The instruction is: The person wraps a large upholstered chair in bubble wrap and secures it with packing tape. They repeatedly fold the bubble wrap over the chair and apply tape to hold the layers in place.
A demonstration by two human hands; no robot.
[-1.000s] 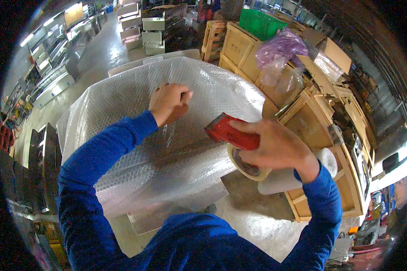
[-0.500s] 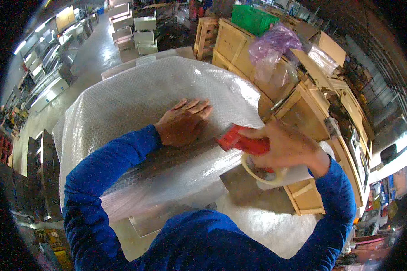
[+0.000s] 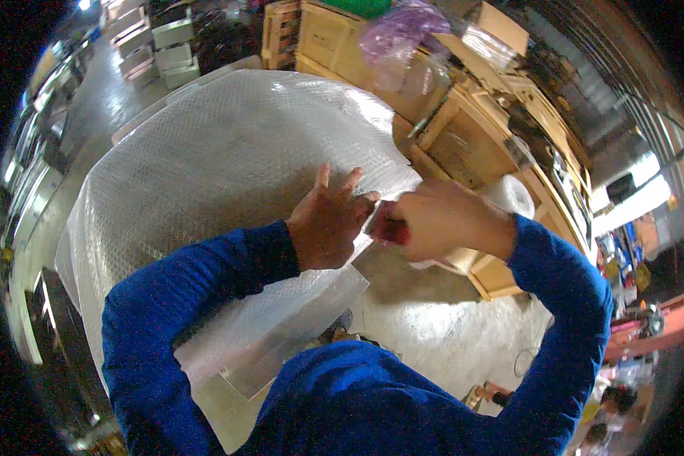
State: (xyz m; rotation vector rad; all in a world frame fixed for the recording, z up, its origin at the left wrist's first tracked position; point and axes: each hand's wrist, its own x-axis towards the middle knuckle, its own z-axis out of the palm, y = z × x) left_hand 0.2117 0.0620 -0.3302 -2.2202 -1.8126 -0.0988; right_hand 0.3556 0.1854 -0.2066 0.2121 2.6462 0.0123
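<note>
Clear bubble wrap [image 3: 197, 144] covers a large flat piece in front of me, its near edge hanging over the front. My left hand [image 3: 329, 224] rests on the wrap near its right edge, fingers spread and holding nothing. Close beside it, my right hand [image 3: 444, 220] grips a red tape dispenser [image 3: 390, 226], whose front end meets the wrap's edge by my left fingertips. The tape roll is mostly hidden behind my right hand. Whether tape is stuck to the wrap cannot be made out.
Wooden crates [image 3: 463, 140] stand at the right, with purple plastic film [image 3: 399, 34] on top. A white roll [image 3: 514, 196] stands by them, beyond my right wrist. Stacked pale boxes [image 3: 176, 57] are at the far left. Part of another person [image 3: 615, 399] shows at lower right.
My right hand has brought the tape dispenser left and down to the wrap's edge. My left hand has shifted toward it, its fingers spreading. The whole view has turned rightward.
</note>
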